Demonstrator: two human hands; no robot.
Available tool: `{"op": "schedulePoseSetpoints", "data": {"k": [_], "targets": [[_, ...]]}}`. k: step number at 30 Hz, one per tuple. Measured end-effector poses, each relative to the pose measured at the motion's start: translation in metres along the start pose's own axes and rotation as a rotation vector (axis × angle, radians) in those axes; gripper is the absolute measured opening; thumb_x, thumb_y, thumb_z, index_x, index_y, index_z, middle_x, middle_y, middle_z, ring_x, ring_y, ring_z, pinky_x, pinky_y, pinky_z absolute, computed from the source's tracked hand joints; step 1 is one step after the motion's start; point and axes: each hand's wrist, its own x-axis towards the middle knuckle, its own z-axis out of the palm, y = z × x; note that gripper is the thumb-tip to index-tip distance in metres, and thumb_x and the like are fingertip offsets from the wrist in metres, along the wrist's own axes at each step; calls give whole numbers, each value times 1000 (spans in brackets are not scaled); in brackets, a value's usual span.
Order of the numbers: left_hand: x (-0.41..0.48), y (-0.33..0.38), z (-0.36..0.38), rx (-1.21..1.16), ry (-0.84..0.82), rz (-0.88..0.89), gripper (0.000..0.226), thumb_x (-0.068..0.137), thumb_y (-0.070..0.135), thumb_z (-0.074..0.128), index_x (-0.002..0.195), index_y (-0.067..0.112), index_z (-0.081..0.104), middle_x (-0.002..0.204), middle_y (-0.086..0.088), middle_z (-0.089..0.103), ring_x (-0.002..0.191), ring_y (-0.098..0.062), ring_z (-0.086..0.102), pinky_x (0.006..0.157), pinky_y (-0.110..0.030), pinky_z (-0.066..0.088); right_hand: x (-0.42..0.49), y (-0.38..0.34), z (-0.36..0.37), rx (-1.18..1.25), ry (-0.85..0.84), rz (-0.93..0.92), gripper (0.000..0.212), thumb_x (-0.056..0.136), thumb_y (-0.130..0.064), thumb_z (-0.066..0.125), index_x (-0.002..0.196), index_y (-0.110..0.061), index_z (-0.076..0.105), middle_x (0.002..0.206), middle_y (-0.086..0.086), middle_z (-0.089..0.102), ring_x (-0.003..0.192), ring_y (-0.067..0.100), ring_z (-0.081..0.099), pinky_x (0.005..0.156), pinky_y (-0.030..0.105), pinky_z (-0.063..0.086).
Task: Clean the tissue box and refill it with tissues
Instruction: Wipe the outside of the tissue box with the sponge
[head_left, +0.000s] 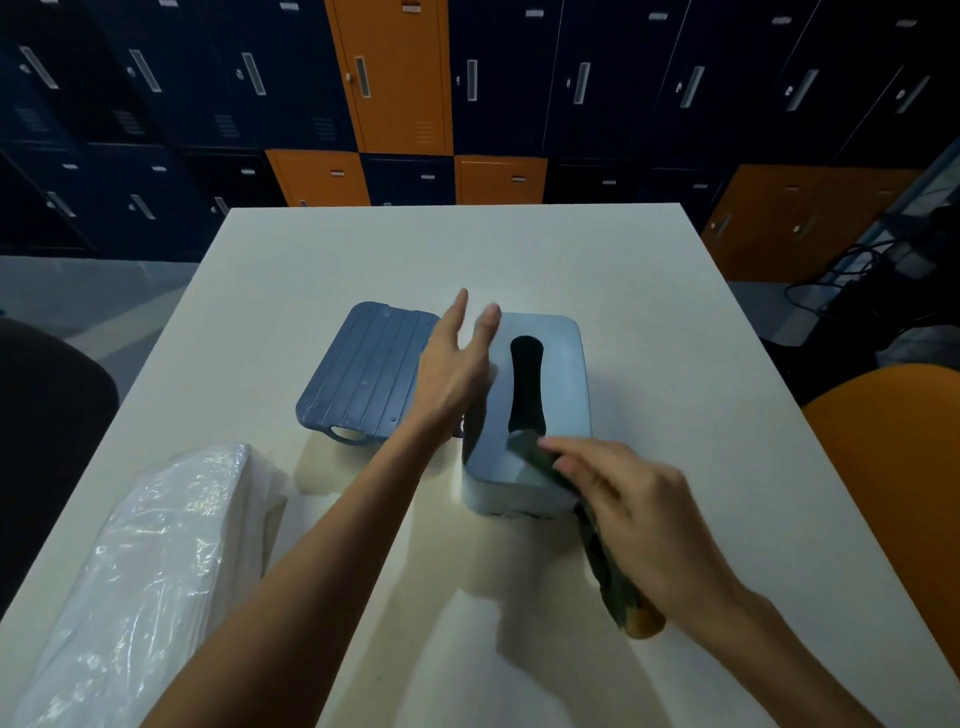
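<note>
Blue-grey plastic tissue box (563, 384), smooth and matte with rounded corners, stands a little right of centre on the white worktop (571, 249). A long dark slot (527, 384), narrowed at its middle and rounded at both ends, runs along the box's top.

Just left of the box, and partly covered by the arm, lies a flat darker blue plastic panel (363, 374), ribbed lengthwise, with rounded corners and a small loop at its near edge.

The left hand (452, 374) lies over the box's left edge with its grip open, fingers straight and pointing away; motion blur hides whether it touches the plastic. The right hand (639, 514) has its grip closed round a limp dark green cloth (535, 457), whose front end lies on the near end of the box top while the rest trails back under the palm toward the wrist.

At the near left corner rests a bulky pack of white tissues (140, 561) in crinkled, glossy clear wrap.

Navy and orange metal lockers (597, 78) line the wall behind. An orange seat (893, 441) shows at the right.
</note>
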Motion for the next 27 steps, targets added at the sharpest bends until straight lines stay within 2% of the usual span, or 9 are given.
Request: {"op": "schedulePoseSetpoints", "data": {"k": [2, 5, 7, 9, 12, 16, 19, 22, 27], "targets": [[0, 16, -11, -115, 72, 2, 61, 96, 51, 46, 148, 24, 33, 154, 5, 33, 139, -11, 33, 114, -29, 24, 21, -13, -13, 211, 76, 256, 20, 94, -33, 52, 102, -32, 70, 85, -14, 71, 84, 7, 66, 75, 27, 58], [-7, 45, -23, -276, 51, -71, 60, 96, 52, 42, 146, 20, 38, 149, 1, 41, 136, -16, 40, 108, -36, 32, 63, -24, -27, 602, 216, 536, 21, 97, -29, 53, 96, -17, 70, 92, 6, 72, 91, 27, 69, 77, 40, 60], [-15, 64, -26, -361, -99, -145, 62, 95, 57, 39, 146, 23, 36, 148, -2, 43, 132, -23, 45, 103, -44, 38, 91, -39, -31, 740, 229, 519, 28, 100, -32, 47, 103, -11, 65, 100, 12, 70, 93, 28, 69, 75, 35, 60], [-21, 79, -24, -461, -266, -190, 61, 93, 58, 41, 143, 24, 40, 141, -9, 49, 123, -28, 53, 98, -48, 47, 116, -57, -30, 762, 130, 392, 34, 102, -36, 38, 115, -14, 61, 109, 6, 68, 97, 19, 67, 72, 24, 59], [-19, 90, -32, -599, -345, -206, 50, 92, 46, 53, 127, 11, 53, 118, -21, 63, 97, -26, 65, 81, -40, 57, 145, -73, -27, 720, 13, 261, 36, 103, -37, 34, 121, -18, 58, 123, 5, 62, 110, 15, 61, 86, 21, 53], [8, 78, -56, -659, -129, -195, 51, 93, 26, 59, 132, 4, 35, 102, -19, 68, 74, -23, 69, 62, -33, 58, 165, -53, -26, 362, 219, 160, 27, 101, -29, 43, 116, -20, 64, 112, -6, 65, 106, 8, 60, 93, 25, 48], [31, 61, -65, -435, 60, -67, 47, 93, 23, 61, 123, 14, 26, 104, -18, 56, 80, -26, 67, 61, -33, 57, 161, -13, -12, -18, 196, 252, 30, 100, -28, 44, 124, -16, 59, 121, 2, 62, 112, 14, 55, 90, 23, 40], [43, 50, -63, -300, 3, -2, 30, 95, 22, 58, 120, 14, 44, 102, -11, 60, 83, -24, 66, 60, -29, 56, 147, 23, 15, -171, 58, 351, 37, 101, -31, 39, 134, -16, 49, 137, 10, 48, 126, 26, 45, 103, 31, 33], [53, 28, -37, -99, -142, 110, 33, 94, 24, 60, 125, 16, 50, 109, -9, 63, 98, -23, 65, 81, -37, 58, 133, 43, 36, -326, -29, 289, 43, 104, -29, 30, 143, -15, 40, 149, 13, 34, 137, 28, 31, 111, 42, 28]]}}
